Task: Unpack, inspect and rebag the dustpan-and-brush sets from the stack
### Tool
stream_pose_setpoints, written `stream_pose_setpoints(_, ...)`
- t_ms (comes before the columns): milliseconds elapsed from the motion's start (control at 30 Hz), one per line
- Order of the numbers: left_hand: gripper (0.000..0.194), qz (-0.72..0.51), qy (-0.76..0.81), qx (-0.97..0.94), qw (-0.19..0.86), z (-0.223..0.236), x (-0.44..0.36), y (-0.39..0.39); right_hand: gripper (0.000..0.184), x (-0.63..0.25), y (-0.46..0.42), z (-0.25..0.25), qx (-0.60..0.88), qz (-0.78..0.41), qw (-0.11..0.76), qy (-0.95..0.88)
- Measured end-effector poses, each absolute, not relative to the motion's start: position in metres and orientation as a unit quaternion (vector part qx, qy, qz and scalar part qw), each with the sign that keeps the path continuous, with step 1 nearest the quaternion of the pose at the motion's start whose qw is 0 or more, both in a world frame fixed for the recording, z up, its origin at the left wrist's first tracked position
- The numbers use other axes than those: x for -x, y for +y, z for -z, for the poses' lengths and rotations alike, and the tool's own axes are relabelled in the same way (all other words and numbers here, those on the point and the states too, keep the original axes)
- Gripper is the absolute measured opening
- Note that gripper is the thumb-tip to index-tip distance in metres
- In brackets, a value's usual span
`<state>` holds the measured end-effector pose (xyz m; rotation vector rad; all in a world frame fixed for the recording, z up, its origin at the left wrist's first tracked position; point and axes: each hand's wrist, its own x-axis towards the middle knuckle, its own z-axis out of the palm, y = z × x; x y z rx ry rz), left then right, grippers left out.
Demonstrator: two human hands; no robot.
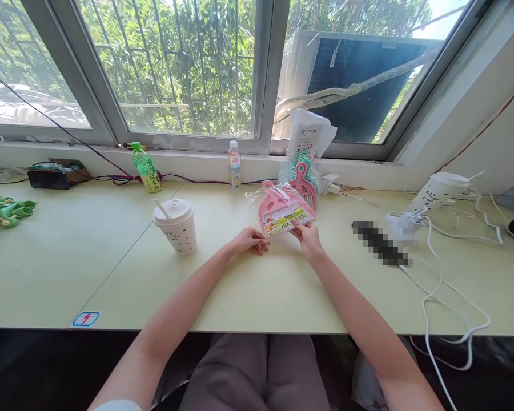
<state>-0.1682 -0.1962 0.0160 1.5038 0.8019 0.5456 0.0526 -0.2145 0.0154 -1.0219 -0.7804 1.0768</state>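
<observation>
A pink mini dustpan and brush set [285, 210] in a clear bag, with a yellow and white printed label, is tilted above the table in front of me. My right hand [307, 237] pinches its lower right edge, thumb over the label. At its lower left corner, my left hand [251, 241] has curled fingers touching the bag's edge; how firmly they grip is hard to see. Right behind stands a row of similar dustpan sets [305, 185], a pink one in front and green ones behind, with a white plastic package [310, 134] at their back.
A lidded paper cup [177, 225] stands to the left. A green bottle [146, 168] and a small clear bottle [235, 165] are near the window. Green strips [6, 211] lie far left. White cables [430, 285], another cup [439, 191] and a blurred-out dark object [381, 244] occupy the right.
</observation>
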Motion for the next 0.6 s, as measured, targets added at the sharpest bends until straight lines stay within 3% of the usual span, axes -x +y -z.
stream_pose_setpoints(200, 0.031, -0.294, 0.340, -0.651, 0.612, -0.029, 0.195, -0.187, 0.019, -0.063, -0.214, -0.023, 0.474, -0.511, 0.628, -0.345)
stream_pose_setpoints(367, 0.046, -0.333, 0.305, -0.537, 0.712, -0.034, 0.210, -0.178, 0.014, -0.056, -0.215, -0.025, 0.485, -0.543, 0.585, -0.357)
stream_pose_setpoints(533, 0.017, -0.543, 0.370, -0.369, 0.658, -0.023, 0.206, -0.161, 0.022, -0.058, -0.219, -0.030, 0.481, -0.592, 0.496, -0.416)
stream_pose_setpoints(600, 0.019, -0.617, 0.387, -0.282, 0.624, -0.020, 0.213, -0.153, 0.025, -0.065, -0.220, -0.035, 0.476, -0.600, 0.463, -0.446)
